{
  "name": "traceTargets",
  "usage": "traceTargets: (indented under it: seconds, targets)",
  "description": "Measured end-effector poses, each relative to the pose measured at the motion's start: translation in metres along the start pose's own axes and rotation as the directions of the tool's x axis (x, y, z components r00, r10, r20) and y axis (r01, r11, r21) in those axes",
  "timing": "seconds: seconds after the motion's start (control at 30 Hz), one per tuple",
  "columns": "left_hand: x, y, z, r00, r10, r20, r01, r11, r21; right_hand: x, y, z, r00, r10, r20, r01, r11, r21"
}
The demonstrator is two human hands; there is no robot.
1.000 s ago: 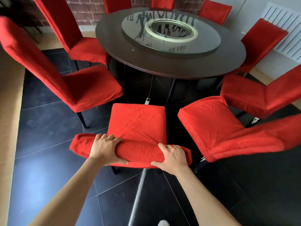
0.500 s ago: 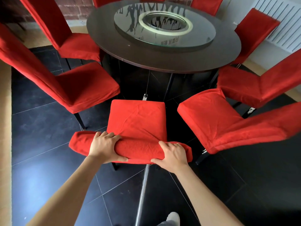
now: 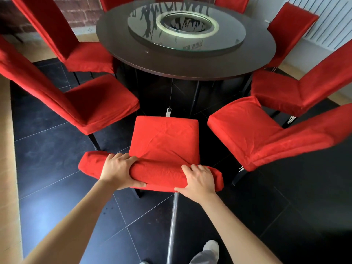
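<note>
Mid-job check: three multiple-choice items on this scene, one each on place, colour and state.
1. Where is the held chair? A) facing the round table, between two other chairs B) stacked on another chair C) on the table
2. What colour are the chair covers? A) blue B) red C) green
3. What are the left hand and right hand doing? A) hanging free B) holding a cup C) gripping the backrest
Answers: 1A, its seat points at the table; 2B, every cover is red; 3C, both curl over its top.
</note>
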State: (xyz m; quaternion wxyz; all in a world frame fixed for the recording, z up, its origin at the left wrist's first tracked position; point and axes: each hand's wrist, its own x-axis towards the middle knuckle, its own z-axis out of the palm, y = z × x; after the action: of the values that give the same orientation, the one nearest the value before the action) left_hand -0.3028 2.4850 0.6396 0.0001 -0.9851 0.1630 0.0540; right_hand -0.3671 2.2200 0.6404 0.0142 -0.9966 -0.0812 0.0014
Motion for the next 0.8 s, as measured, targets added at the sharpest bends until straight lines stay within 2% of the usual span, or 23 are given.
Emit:
traceTargets:
  seconds: [0.2,0.37,0.53,0.8]
  targets:
    - [-0.006,-0.007,0.003,0.999,0.047,0.024,-0.047,0.998,0.029,-0.016,-0.017,0.002,1.0,0.014,-0.002,-0.014,0.999,0.033]
    - [-0.01,-0.006,0.003,1.0,0.01,-0.004,-0.01,1.0,0.024,-0.014,-0.014,0.004,0.999,-0.037,-0.027,0.037,0.999,0.0]
    - [-0.013,-0.002,0.004,1.0,-0.017,-0.017,0.017,1.0,-0.003,-0.009,-0.006,0.011,0.986,-0.1,-0.136,0.094,0.994,-0.051]
    - [0.004,0.005,0.002,0.999,-0.033,-0.04,0.033,0.999,-0.006,0.017,0.013,0.01,0.974,-0.149,-0.17,0.14,0.988,-0.065]
